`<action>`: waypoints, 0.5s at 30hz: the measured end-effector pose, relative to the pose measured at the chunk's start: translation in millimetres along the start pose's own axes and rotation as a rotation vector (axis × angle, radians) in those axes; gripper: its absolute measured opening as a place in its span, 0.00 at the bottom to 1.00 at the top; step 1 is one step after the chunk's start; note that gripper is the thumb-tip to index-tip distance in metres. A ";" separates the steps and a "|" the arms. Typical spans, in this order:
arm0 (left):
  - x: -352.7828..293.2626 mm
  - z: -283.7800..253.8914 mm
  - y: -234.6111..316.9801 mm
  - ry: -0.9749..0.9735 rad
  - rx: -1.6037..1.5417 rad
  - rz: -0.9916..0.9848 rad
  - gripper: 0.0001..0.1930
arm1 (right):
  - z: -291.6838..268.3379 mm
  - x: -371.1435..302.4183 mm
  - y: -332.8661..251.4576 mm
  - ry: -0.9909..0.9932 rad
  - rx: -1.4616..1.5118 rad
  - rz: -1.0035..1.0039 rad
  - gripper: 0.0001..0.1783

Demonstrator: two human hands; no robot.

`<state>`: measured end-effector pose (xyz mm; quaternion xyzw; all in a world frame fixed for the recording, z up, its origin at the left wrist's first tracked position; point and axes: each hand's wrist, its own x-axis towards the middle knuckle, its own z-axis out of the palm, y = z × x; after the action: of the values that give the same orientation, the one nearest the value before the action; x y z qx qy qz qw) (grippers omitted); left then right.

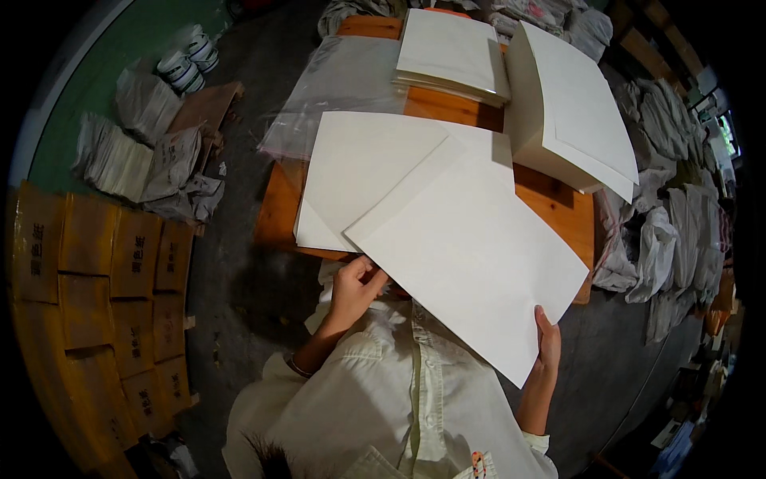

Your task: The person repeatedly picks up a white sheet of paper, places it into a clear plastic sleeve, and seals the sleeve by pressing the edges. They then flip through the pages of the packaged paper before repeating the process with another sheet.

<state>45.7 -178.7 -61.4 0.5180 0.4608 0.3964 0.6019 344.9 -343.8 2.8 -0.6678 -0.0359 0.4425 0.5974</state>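
Note:
A white paper sheet (479,255), perhaps several together, slants across the near side of the wooden table (552,191). My right hand (548,343) grips its near right corner, thumb on top and the other fingers hidden underneath. At its near left edge is my left hand (355,291), fingers curled and drawn together; the paper hides what they hold, if anything. Partly beneath the slanted paper lie more white sheets (371,160), their edges unevenly fanned.
Toward the back stand a low stack of white sheets (451,52) and a taller white stack (574,104). Clear plastic bags (343,80) lie at the table's left. Cardboard boxes (132,255) are piled on the left; wrapped bundles (670,215) line the right.

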 end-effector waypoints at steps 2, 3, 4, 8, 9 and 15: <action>1.4 3.2 8.8 0.029 -0.011 -0.007 0.07 | -0.8 -1.3 -3.4 -0.005 -0.018 -0.003 0.25; 2.5 3.9 11.5 0.044 -0.015 -0.009 0.07 | -1.6 -1.8 -3.8 -0.016 -0.022 -0.007 0.25; 2.2 3.8 10.5 0.058 0.019 -0.009 0.07 | -3.1 -2.0 -4.1 -0.027 -0.026 -0.011 0.25; -2.2 10.0 16.8 0.098 0.054 0.119 0.07 | -11.3 3.5 1.0 -0.025 -0.036 -0.024 0.26; -3.0 11.4 16.8 0.112 0.028 0.129 0.07 | -9.4 1.5 2.1 -0.030 -0.031 -0.029 0.26; 1.0 15.1 6.3 0.123 -0.095 0.113 0.08 | -4.6 -1.7 -0.4 -0.031 -0.035 -0.012 0.27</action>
<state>60.5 -180.6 -54.7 0.4887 0.4476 0.4821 0.5731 346.9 -348.2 3.7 -0.6709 -0.0568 0.4486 0.5878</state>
